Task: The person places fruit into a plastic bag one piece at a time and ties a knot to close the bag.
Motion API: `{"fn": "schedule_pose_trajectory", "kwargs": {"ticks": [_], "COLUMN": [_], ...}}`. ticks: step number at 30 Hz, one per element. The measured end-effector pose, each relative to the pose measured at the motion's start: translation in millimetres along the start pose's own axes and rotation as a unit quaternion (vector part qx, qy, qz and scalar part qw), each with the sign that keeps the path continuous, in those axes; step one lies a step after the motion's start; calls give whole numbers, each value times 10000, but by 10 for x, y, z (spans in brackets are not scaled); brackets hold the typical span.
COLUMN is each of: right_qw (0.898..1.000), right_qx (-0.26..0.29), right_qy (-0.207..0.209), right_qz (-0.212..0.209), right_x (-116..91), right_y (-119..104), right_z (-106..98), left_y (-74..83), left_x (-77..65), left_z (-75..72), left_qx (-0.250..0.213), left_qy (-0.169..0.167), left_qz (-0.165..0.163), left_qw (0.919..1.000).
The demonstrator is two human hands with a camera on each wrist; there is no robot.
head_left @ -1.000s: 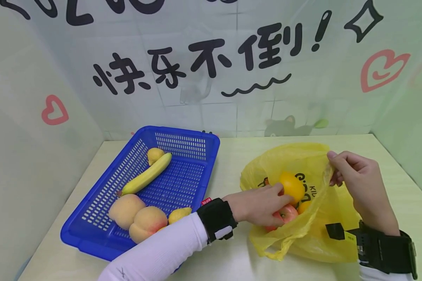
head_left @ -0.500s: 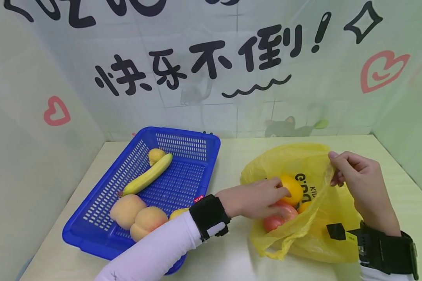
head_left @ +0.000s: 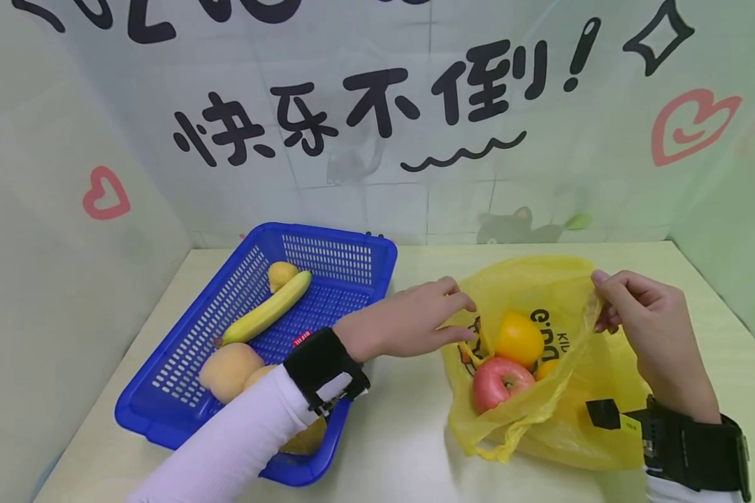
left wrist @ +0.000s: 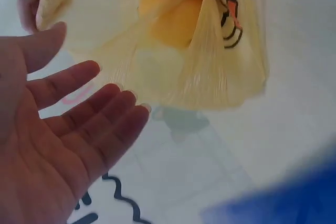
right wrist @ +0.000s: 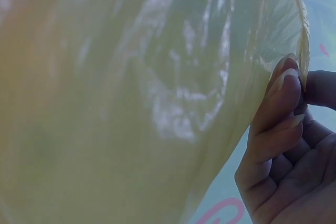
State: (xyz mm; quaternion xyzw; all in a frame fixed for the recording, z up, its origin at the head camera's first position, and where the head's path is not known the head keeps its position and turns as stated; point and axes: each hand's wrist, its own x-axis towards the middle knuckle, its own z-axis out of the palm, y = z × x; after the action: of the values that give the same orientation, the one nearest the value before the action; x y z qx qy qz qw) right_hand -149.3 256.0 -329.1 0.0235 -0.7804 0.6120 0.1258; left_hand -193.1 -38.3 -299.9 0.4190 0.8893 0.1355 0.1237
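A yellow plastic bag [head_left: 598,419] lies on the right with its mouth held wide. My right hand [head_left: 651,328] pinches the bag's edge between thumb and fingers, also plain in the right wrist view. Inside the bag's mouth sit a red apple [head_left: 498,385] and an orange [head_left: 519,340], with a second orange [head_left: 546,369] partly covered by plastic. My left hand [head_left: 409,318] hovers between the basket and the bag, empty, its fingertips just left of the bag's opening. In the left wrist view the left hand [left wrist: 79,124] has its fingers extended and spread from the thumb.
On the left stands a blue plastic basket [head_left: 384,276] holding a banana [head_left: 267,307], a lemon [head_left: 282,275] and peaches [head_left: 229,372]. My left sleeve [head_left: 226,440] crosses over its front part and hides some fruit. A printed cloth wall [head_left: 352,209] closes off the back of the table.
My left hand has let go of the red apple inside the bag and drawn back left toward the basket. The right hand stays on the bag's edge.
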Motion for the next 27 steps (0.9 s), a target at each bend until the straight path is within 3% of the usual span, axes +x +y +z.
{"fn": "schedule_pose_trajectory", "kwargs": {"ticks": [5,11,27], "right_qw": [9999,10000,10000], "right_qx": [98,-7,42], "right_qy": [-23,-13,-50], "right_qz": [-27,-19,60], "right_x": [2,1,-2], "right_y": [-2,-4,4], "right_z": [-4,3,0], "left_y": [-79,-157,-420], "left_x": [-126,-224,-540], "left_z": [-142,-214,-346], "left_qx": [-271,-330,0], "left_qy": [256,487,1220], "left_qz": [-211,-436,-1196], "left_qw": [9991,9973,9853]}}
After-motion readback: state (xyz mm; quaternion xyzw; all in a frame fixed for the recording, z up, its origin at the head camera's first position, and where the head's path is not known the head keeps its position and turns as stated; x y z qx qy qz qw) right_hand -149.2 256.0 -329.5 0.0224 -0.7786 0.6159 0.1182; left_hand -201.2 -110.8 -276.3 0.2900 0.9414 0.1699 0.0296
